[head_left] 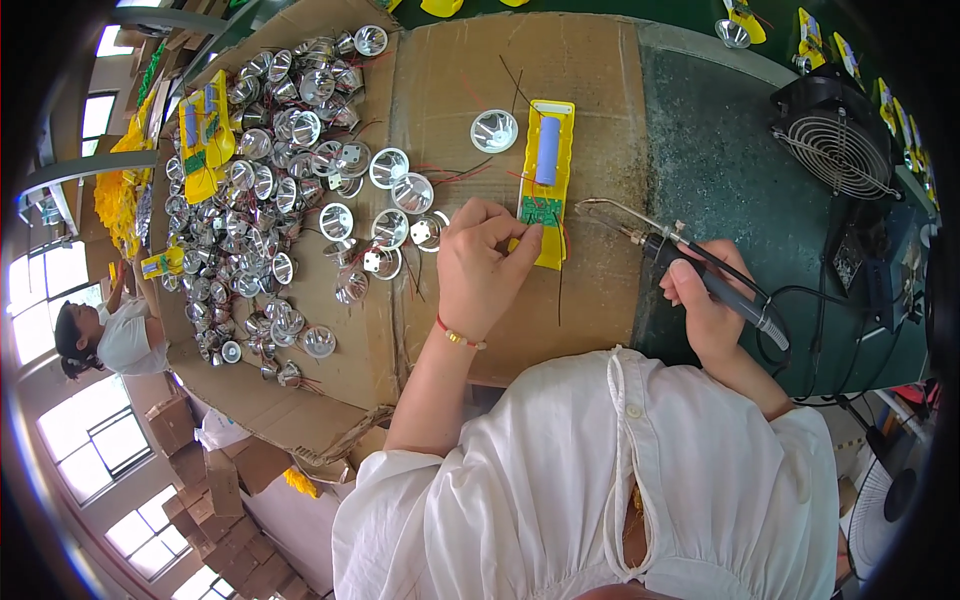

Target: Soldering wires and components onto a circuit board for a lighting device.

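In front of me a yellow plastic housing [556, 240] lies on cardboard, with a purple cylindrical battery [548, 152] and a green circuit board [541, 210] in it. My left hand [484, 255] is at the board's left side, thumb and fingertips pinched together; what they pinch is too small to make out. Around the housing run thin black and red wires. My right hand [708, 300] grips a soldering iron [700, 272] by its dark handle. A thin bent metal tube on the iron ends just right of the board. A reflector cup [494, 131] rests left of the housing.
Many silver reflector cups [290, 180] are heaped in a cardboard box on the left, some spilling toward me. A black fan with a wire guard [835, 152] stands at the right, with cables below it. More yellow housings [810, 38] line the far right edge. Another person [110, 335] is far left.
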